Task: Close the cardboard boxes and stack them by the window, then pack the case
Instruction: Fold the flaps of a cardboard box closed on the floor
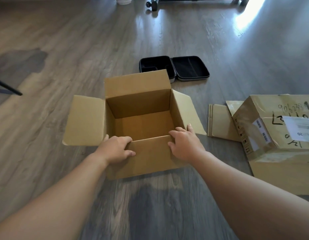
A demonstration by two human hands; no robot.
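Hands [115, 149] on unmarked open box [150, 153]

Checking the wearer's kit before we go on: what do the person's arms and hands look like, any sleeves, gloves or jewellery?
Both forearms are bare right up to the frame's edge: no sleeves show. The left hand and right hand wear no gloves, and no watch, bracelet or ring shows. The nails look short and unpainted.

Daylight glare washes the floor [245, 19] top right; edges bow, perhaps slightly blurred.
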